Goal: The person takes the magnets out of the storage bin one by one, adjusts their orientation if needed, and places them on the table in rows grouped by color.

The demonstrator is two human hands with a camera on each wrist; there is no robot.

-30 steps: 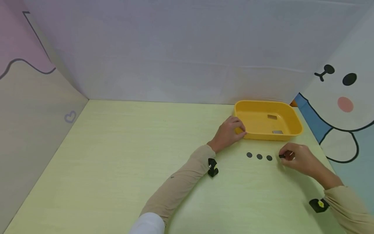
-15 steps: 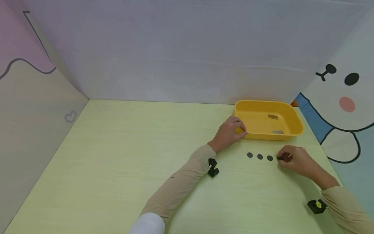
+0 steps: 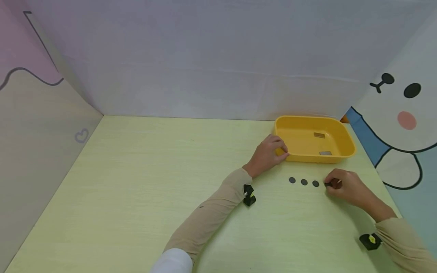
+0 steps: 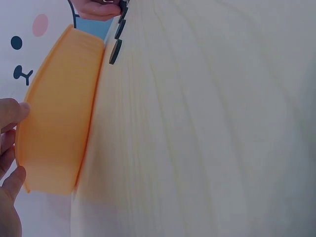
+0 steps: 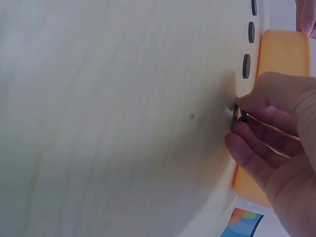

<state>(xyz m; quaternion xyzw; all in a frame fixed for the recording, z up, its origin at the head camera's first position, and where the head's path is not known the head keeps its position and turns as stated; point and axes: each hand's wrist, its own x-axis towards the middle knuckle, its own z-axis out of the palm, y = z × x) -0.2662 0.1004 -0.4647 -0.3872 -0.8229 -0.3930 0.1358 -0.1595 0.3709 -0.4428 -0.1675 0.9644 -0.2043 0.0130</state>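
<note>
In the head view, my left hand grips the near left corner of a yellow plastic tray. The left wrist view has its thumb and fingers on the rim of that tray. My right hand pinches a small black disc low over the table. The right wrist view shows this disc edge-on between thumb and fingertips, partly hidden by them. Just left of that hand, three dark round discs lie flat in a row: a left one, a middle one and a right one.
Two small flat rectangular pieces lie inside the tray, one toward the back and one near the front wall. The pale yellow-green table meets a plain back wall. A printed wall with a cartoon face borders the right side.
My right hand has moved slightly left and down with the black disc, closer to the row's right end, then stayed nearly still. My left hand has kept its hold on the tray.
</note>
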